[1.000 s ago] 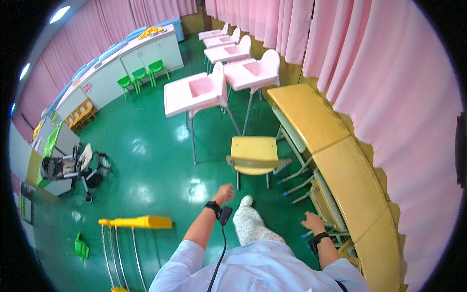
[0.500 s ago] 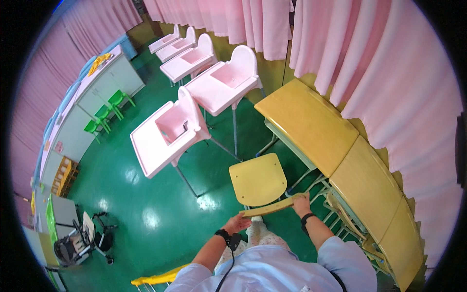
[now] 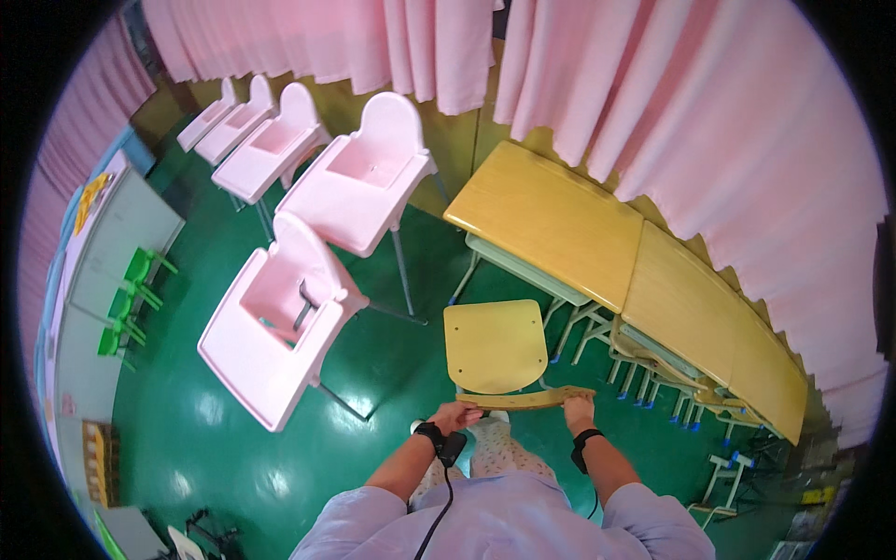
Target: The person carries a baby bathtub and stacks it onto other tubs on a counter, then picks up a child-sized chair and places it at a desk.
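Observation:
Directly in front of me stands a chair [image 3: 497, 347] with a yellowish wooden seat and a curved wooden backrest on a light metal frame. My left hand [image 3: 455, 417] is closed at the left end of the backrest, its fingers partly hidden. At the other end, my right hand [image 3: 579, 411] is wrapped round the wood. The front of the seat points toward a row of wooden-topped desks [image 3: 551, 224] along the wall. A black band with a small cabled box is on my left wrist.
Pink high chairs [image 3: 280, 327] with trays stand to the left, the nearest with its legs spread on the green floor. More chairs [image 3: 653, 359] are tucked under the desks at right. Small green chairs [image 3: 121, 308] line a white cabinet [image 3: 89, 327] at far left. Pink curtains hang behind.
My view has turned to the right, so the high chairs and cabinet sit farther left. The chair has swung nearly square to the desks. My left hand has closed more on the backrest.

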A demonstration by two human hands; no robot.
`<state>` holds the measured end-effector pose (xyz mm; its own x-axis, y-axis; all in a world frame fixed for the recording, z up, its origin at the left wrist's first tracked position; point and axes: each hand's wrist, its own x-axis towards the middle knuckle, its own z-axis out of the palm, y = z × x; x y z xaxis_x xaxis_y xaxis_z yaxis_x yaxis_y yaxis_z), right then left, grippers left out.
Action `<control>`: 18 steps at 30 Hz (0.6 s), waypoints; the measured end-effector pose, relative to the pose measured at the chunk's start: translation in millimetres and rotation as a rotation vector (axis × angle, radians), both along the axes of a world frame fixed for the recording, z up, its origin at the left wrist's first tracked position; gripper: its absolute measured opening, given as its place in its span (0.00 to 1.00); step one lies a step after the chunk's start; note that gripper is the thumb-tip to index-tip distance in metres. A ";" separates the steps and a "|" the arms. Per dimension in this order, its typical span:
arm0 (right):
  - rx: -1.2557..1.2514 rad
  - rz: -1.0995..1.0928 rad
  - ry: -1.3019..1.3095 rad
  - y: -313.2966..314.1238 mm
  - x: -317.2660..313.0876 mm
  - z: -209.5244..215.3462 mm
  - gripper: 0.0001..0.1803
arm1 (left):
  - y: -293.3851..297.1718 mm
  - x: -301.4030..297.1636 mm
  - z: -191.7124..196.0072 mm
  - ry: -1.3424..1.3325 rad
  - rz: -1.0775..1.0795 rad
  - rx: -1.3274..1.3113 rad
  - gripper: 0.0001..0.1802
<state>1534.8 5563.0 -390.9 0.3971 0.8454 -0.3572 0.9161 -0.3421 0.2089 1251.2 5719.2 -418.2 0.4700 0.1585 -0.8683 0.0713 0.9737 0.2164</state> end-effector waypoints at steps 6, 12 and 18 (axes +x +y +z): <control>0.055 -0.252 0.153 33.3 -13.8 17.7 0.10 | 82.4 1.3 10.8 0.005 -0.009 0.153 0.09; 0.203 -0.144 0.032 59.4 -24.3 -8.9 0.11 | 153.9 19.2 38.3 0.097 -0.137 0.241 0.09; 0.269 -0.143 -0.078 108.1 0.9 -6.0 0.09 | 219.4 43.0 11.5 -0.001 -0.351 0.368 0.10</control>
<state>1535.6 5671.1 -396.9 0.5363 0.8390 -0.0917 0.8395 -0.5190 0.1609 1294.2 5938.6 -406.6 0.5502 0.2861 -0.7845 0.3805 0.7504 0.5405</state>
